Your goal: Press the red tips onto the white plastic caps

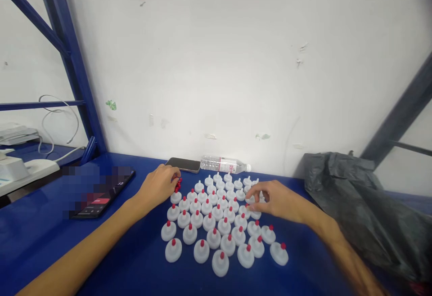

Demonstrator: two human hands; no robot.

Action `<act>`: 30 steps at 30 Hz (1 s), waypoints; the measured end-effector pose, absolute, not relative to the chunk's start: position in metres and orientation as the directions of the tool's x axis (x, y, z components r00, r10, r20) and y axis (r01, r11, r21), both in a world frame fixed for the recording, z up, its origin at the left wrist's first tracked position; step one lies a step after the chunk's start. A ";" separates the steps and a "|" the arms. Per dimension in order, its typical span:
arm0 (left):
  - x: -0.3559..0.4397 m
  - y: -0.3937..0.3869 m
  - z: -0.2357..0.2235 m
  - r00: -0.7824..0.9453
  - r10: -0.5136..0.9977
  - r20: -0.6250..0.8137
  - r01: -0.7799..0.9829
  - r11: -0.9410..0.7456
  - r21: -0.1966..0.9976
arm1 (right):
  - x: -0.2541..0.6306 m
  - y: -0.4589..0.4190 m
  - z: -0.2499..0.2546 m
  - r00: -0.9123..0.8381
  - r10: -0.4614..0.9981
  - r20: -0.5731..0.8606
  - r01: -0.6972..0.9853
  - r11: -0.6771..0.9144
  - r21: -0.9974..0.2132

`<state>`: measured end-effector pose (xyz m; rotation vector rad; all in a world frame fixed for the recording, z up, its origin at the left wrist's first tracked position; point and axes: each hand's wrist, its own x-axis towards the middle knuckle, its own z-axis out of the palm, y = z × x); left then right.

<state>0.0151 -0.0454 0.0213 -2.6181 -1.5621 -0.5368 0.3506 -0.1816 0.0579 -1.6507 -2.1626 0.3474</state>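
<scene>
Many white nozzle caps (217,213) stand on the blue table, spouts up. Those in the nearer rows carry small red tip caps (222,255), while the white spouts (227,177) at the back are bare. My left hand (160,182) is curled at a small pile of loose red tip caps (178,184); what its bent fingers hold, if anything, is hidden. On the right of the group, my right hand (278,200) pinches thumb and forefinger around a red tip cap (247,205) at a white spout. That hand partly covers several caps behind it.
Along the wall lie a dark phone (184,164) and a clear water bottle (224,164) on its side. Another phone (104,195) with a lit screen is at left. A black plastic bag (357,206) covers the right side. Blue rack posts (76,71) and white devices with cables (27,170) stand further left.
</scene>
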 end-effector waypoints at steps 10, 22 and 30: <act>0.011 -0.042 0.016 0.450 0.838 0.308 0.847 -0.510 0.150 | 0.347 -0.181 0.056 -0.234 0.961 0.150 0.854 0.277 -0.441; 0.028 -0.076 0.039 0.489 0.641 0.591 0.689 -0.699 0.188 | 0.312 -0.182 0.053 -0.156 0.877 0.454 0.874 0.337 -0.351; 0.059 -0.120 0.030 0.747 0.314 0.586 0.380 -0.925 0.011 | 0.274 -0.186 0.038 -0.447 0.640 0.625 0.800 0.598 -0.040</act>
